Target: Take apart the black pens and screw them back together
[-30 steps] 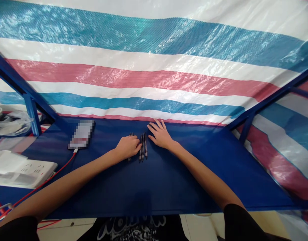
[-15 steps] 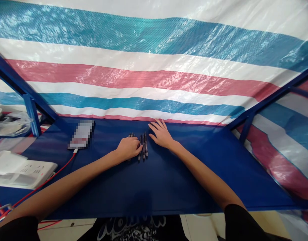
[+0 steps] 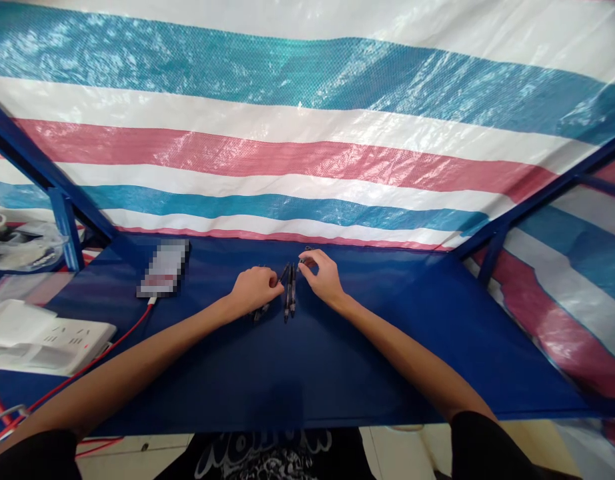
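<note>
Two dark pens (image 3: 290,293) lie side by side on the blue table, between my two hands. My left hand (image 3: 255,288) is closed just left of them, with one pen slanting from its thumb and fingers. Under its palm more dark pens (image 3: 259,312) show only in part. On the right, my right hand (image 3: 321,275) is curled, thumb and index finger pinched near the upper ends of the pens. Something small and dark is at its fingertips, too small to name. A little dark loop-like thing (image 3: 309,248) shows just behind those fingers.
A blurred-out phone (image 3: 163,268) lies at the left with a red cable (image 3: 118,339) plugged in. Beyond it are a white power strip (image 3: 82,340) and plastic bags (image 3: 30,247). Blue frame bars (image 3: 497,240) and a striped sheet (image 3: 297,157) close off the back and sides.
My right hand has gone from spread fingers to a pinch. My left hand has drawn one pen away from the other two, and it now slants.
</note>
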